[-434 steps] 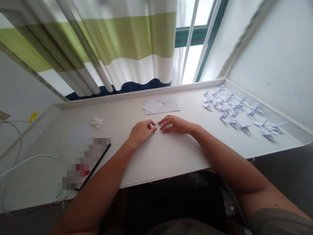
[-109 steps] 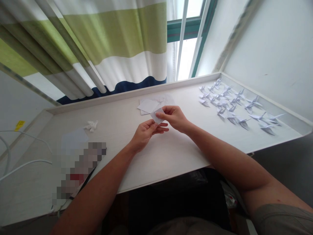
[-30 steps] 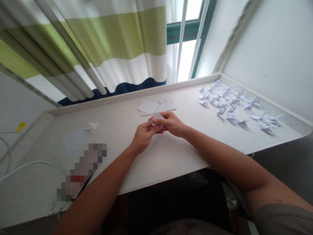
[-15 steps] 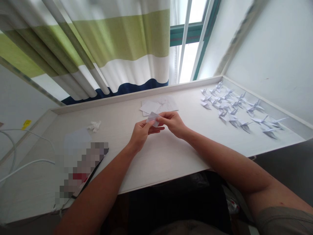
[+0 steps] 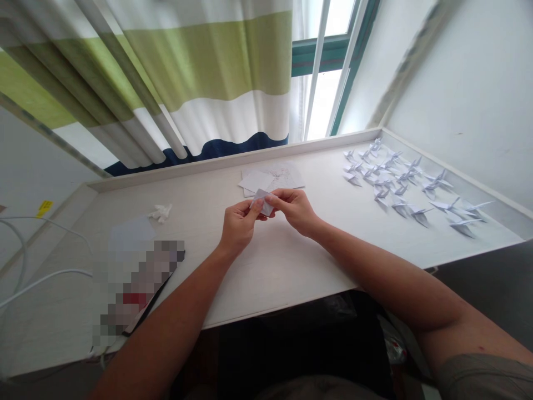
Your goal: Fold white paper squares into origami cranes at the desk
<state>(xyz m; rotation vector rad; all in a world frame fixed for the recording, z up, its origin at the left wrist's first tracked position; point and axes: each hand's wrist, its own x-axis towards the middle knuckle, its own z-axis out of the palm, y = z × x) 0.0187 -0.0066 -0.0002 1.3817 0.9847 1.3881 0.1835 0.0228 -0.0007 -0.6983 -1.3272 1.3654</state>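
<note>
White desk [image 5: 287, 272]: L hand [image 5: 238, 226], R hand [image 5: 295, 212] pinch folded paper [image 5: 262, 202].

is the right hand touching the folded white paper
Touching. In the head view, the fingertips of the right hand press on the right end of the folded white paper, with no gap showing.

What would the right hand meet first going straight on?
The right hand meets the folded paper first; the left hand lies just beyond, though depth is unclear.
</note>
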